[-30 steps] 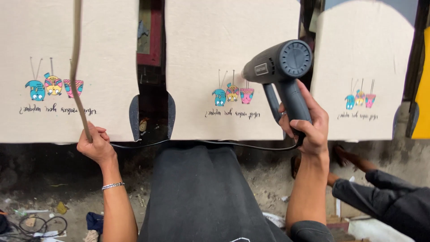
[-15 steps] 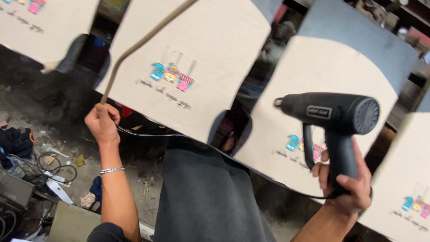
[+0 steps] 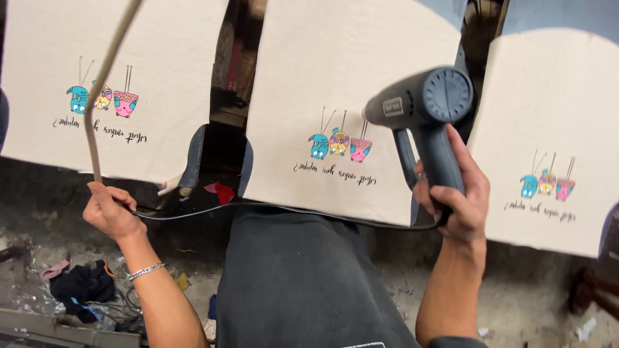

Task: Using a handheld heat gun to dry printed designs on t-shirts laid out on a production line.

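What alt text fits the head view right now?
The right hand aims a dark heat gun at the printed middle cloth panel. The left hand grips a tan cord and black cable.

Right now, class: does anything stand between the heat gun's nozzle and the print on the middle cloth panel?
Nothing visible does. The right hand holds the heat gun, its nozzle aimed left over the middle panel, with open air down to the print. The cord runs below the panel's edge to the left hand.
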